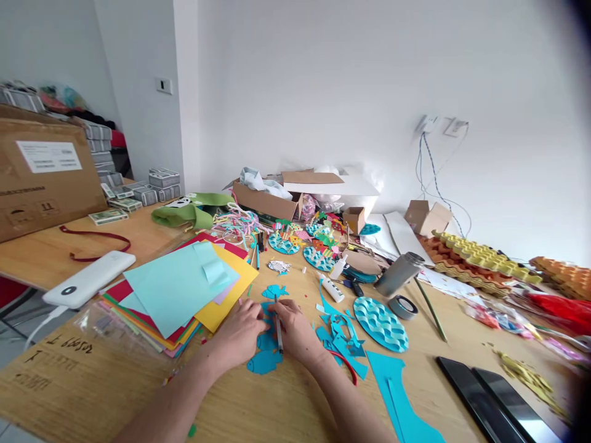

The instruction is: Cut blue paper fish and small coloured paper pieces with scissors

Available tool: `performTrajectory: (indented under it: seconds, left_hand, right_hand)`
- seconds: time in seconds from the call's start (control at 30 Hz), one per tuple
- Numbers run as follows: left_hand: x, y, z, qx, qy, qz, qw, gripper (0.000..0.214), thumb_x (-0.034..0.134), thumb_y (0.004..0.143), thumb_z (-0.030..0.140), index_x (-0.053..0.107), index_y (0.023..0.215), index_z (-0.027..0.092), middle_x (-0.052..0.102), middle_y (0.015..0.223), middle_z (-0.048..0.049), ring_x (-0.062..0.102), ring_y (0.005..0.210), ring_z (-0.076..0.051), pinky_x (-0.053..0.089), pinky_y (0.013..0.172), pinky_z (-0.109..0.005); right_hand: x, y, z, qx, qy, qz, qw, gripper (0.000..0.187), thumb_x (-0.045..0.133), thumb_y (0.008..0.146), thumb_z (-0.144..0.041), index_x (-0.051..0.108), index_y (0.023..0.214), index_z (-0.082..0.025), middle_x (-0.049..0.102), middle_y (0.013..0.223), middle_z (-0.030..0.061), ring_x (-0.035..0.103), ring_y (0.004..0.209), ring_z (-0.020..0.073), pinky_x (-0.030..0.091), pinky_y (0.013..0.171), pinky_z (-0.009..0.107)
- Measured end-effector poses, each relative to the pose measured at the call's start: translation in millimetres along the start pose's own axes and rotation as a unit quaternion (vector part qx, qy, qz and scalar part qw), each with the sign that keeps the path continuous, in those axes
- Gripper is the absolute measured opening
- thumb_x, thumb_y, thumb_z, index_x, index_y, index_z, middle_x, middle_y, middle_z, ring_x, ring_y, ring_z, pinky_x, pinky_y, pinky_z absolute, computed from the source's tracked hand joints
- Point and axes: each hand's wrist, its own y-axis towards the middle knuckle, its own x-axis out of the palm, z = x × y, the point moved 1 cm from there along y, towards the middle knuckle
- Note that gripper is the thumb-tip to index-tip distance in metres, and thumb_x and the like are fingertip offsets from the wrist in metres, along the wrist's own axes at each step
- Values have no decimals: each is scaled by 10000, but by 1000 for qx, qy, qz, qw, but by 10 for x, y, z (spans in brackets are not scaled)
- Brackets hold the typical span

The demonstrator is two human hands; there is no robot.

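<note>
A row of blue paper fish (pixel 264 363) is lying on the wooden table (pixel 295 412), partly covered by both hands. A slim pen (pixel 278 335) is being grasped by the right hand (pixel 292 323) above the fish. The paper is being touched by the bent fingers of the left hand (pixel 244 326); whether anything is being pinched there cannot be told.

The fish are presumably being made of thin, feather-light, easily creased paper; they would be best held flat by the broad bodies, the narrow tails being spared. The pen is probably stiff and smooth, best gripped along its barrel.

Just right of the hands, jagged blue offcuts (pixel 344 338) are being heaped loosely, and a wavy-textured oval (pixel 381 324) is lying beside them. Farther out, a brushed-looking metal flask (pixel 398 275) is resting on its side, while smooth coloured sheets (pixel 170 283) are being stacked leftward and knobbly yellow egg trays (pixel 484 252) are lying near the wall.
</note>
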Motion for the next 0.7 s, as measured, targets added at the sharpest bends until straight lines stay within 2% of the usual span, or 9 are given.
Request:
performTrajectory:
  seconds: [0.13, 0.33, 0.47, 0.57, 0.7]
  left_hand:
    - [-25, -5, 24, 9, -10, 1, 1000, 344, 462, 803, 74, 726, 916, 263, 590, 997, -81, 479, 1037, -257, 394, 913, -403]
    - [-5, 31, 16, -10, -12, 24, 1000, 449, 443, 810, 61, 615, 1177, 253, 596, 1153, -77, 459, 1145, -251, 352, 1005, -417]
    - [46, 43, 10, -15, 4, 40, 999, 419, 428, 835, 94, 581, 1210, 199, 561, 1273, -91, 432, 1217, -257, 317, 1054, -429]
    - [79, 35, 25, -13, 19, 45, 999, 395, 413, 861, 124, 565, 1222, 184, 539, 1319, -103, 412, 1254, -266, 287, 1076, -460]
    - [85, 18, 49, -11, 33, 44, 998, 336, 420, 883, 162, 583, 1174, 203, 543, 1318, -102, 419, 1257, -274, 272, 1077, -490]
  right_hand:
    - [-20, 105, 112, 22, -16, 14, 1000, 335, 504, 842, -25, 663, 1085, -193, 685, 1016, 104, 591, 1062, 239, 467, 896, 333]
    - [-112, 346, 234, 46, -37, 21, 998, 327, 491, 855, -15, 656, 1088, -174, 671, 1001, 110, 626, 1014, 227, 488, 849, 308]
    - [-111, 428, 263, 51, -50, 12, 997, 294, 531, 848, 3, 658, 1051, -169, 668, 983, 95, 632, 993, 216, 495, 855, 321]
    - [-66, 465, 301, 51, -57, 4, 997, 163, 573, 906, -122, 639, 1051, -156, 663, 1023, 63, 628, 990, 209, 511, 862, 384]
    - [-15, 523, 364, 53, -60, -2, 997, 206, 579, 934, -282, 617, 1096, -161, 637, 1126, 63, 630, 984, 207, 528, 853, 419]
